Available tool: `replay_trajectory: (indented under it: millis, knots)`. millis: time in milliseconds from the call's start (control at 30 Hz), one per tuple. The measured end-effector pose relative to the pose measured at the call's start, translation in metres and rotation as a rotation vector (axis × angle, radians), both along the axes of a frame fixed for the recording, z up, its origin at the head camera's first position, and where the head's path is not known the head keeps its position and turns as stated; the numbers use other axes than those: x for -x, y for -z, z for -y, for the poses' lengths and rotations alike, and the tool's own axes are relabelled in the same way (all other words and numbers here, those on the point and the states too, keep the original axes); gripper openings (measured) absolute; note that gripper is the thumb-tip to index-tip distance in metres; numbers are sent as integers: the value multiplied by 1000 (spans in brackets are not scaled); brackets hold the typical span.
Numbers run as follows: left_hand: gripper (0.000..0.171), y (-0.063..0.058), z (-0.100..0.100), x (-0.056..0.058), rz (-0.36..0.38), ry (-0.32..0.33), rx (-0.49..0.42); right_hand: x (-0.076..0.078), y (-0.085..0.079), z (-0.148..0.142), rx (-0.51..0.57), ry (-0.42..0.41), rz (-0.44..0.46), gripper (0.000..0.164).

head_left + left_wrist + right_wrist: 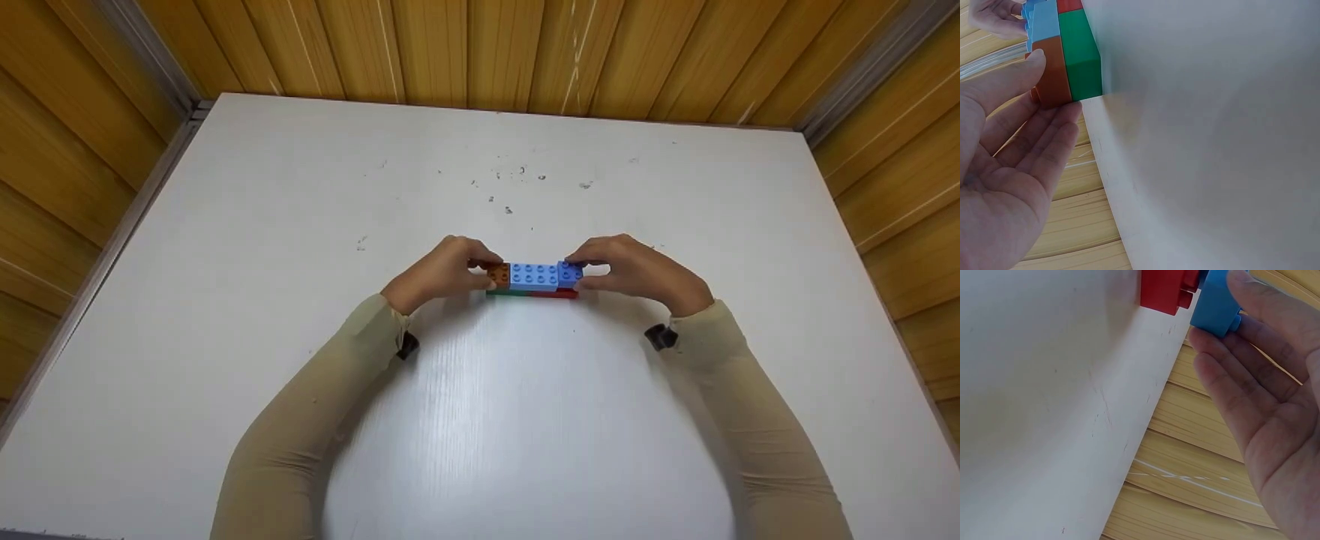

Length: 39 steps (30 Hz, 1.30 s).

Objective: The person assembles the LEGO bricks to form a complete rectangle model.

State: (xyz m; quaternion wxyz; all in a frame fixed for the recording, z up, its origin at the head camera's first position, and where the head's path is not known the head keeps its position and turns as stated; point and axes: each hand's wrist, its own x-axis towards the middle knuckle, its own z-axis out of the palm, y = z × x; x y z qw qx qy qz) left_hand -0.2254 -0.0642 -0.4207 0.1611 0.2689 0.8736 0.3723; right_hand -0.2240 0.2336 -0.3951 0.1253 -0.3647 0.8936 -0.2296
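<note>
Toy building bricks form a two-layer row on the white table (540, 420). Below lie a green brick (1082, 62) and a red brick (1159, 291). On top sit a brown brick (499, 276) at the left, a light blue brick (533, 277) in the middle and a darker blue brick (568, 274) at the right. My left hand (450, 271) pinches the brown brick between thumb and fingers. With its thumb and fingers, my right hand (637, 271) grips the darker blue brick. In the right wrist view, red studs show beneath that brick, which stands slightly raised and tilted.
Small dark marks and scuffs (508, 211) spot the table beyond the bricks. Wood-patterned panels (465, 52) stand behind the table and along both sides. A black strap piece (661, 337) hangs by the right wrist.
</note>
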Motion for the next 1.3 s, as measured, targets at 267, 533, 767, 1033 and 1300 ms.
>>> replay_trajectory:
  millis: [267, 533, 767, 1033, 1300]
  knots:
    - [36, 1, 0, 1, 3, 0, -8, -1, 1, 1, -17, 9, 6, 39]
    - [36, 0, -1, 1, 14, -7, -6, -2, 0, 2, -17, 8, 4, 39]
    - [36, 0, 0, 0, 13, -1, -12, -3, 1, 0, 2, 33, 42, 38]
    - [35, 0, 0, 1, -1, -3, -10, -2, 1, 2, -15, 28, 24, 38]
    - [36, 1, 0, 1, 10, -7, -3, -3, 0, 3, -42, 43, 46, 40]
